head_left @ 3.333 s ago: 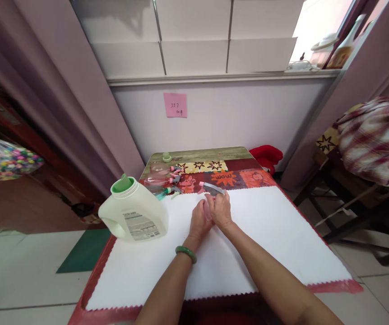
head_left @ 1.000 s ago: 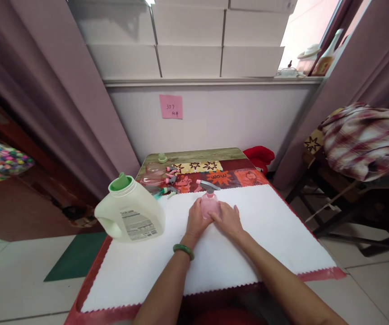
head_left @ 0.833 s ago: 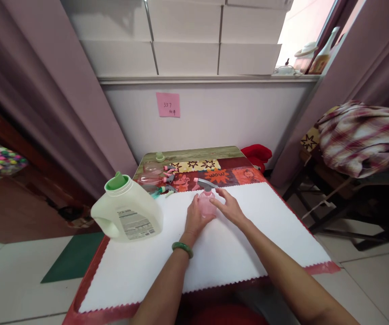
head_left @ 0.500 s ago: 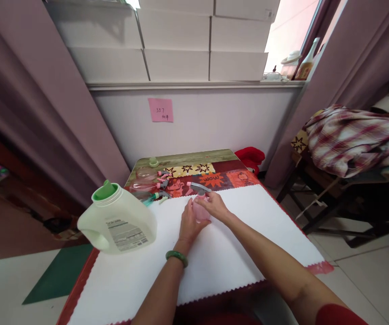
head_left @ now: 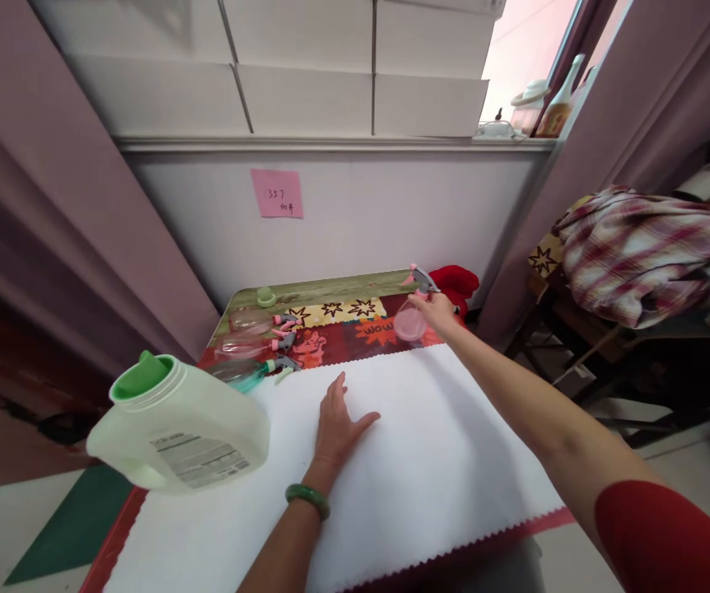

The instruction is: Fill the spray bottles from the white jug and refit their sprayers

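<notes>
A pink spray bottle (head_left: 410, 321) with a grey and pink trigger head is held by its neck in my right hand (head_left: 435, 309), over the far right part of the table. My left hand (head_left: 338, 424) is empty, thumb and fingers apart, above the white sheet (head_left: 404, 461). Left of it stands a large pale-green jug (head_left: 207, 428) with an open, green-lined mouth. Beyond the jug, two clear pinkish spray bottles (head_left: 247, 344) and a teal one (head_left: 244, 375) lie on their sides, heads pointing right.
A light-green cap (head_left: 265, 296) sits at the table's far left corner. Past the far right corner is a red cloth item (head_left: 455, 288). A plaid cloth (head_left: 645, 255) lies piled at right. The wall (head_left: 355, 206) with a pink note (head_left: 277, 193) rises behind the table.
My right hand has carried the pink spray bottle away to the far right. My left hand has let go of it and opened. The view has shifted slightly.
</notes>
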`<action>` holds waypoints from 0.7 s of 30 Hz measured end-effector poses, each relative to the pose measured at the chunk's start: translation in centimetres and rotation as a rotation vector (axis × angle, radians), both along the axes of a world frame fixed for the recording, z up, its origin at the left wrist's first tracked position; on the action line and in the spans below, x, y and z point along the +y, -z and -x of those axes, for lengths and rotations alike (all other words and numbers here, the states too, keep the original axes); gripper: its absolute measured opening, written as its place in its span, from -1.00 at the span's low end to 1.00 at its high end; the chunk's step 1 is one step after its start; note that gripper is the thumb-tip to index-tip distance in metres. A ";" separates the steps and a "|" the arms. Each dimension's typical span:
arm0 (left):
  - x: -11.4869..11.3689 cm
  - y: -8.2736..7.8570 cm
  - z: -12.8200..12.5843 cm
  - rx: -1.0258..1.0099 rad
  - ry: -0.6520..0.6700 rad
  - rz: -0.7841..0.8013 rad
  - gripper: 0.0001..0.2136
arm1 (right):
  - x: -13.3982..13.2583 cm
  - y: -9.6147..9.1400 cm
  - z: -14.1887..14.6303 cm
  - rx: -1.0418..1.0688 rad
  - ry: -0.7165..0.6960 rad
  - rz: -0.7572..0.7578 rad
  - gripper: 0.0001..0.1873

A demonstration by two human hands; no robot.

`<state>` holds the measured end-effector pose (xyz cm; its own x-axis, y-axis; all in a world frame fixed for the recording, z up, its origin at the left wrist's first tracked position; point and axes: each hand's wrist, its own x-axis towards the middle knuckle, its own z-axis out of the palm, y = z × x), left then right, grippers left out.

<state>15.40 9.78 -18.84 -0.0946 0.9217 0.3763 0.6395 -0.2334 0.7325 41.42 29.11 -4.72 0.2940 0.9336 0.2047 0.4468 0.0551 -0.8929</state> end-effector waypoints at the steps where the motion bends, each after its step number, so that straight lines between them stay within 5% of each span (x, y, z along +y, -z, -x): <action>1: -0.1 0.0 0.0 0.010 0.002 0.002 -0.06 | 1.0 -0.2 -0.9 -0.027 0.042 0.021 -0.63; 12: -0.4 0.4 0.3 0.058 0.003 0.045 -0.03 | 8.4 1.5 -5.9 -0.246 0.284 0.198 -0.56; 21: -1.4 -0.8 0.2 0.051 0.016 0.150 0.00 | 8.7 4.1 -6.2 -0.345 0.268 0.173 -0.45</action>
<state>15.24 8.40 -18.05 -0.0640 0.9690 0.2386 0.6737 -0.1344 0.7266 47.62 37.77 -8.82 0.4718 0.8629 0.1813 0.6972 -0.2392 -0.6758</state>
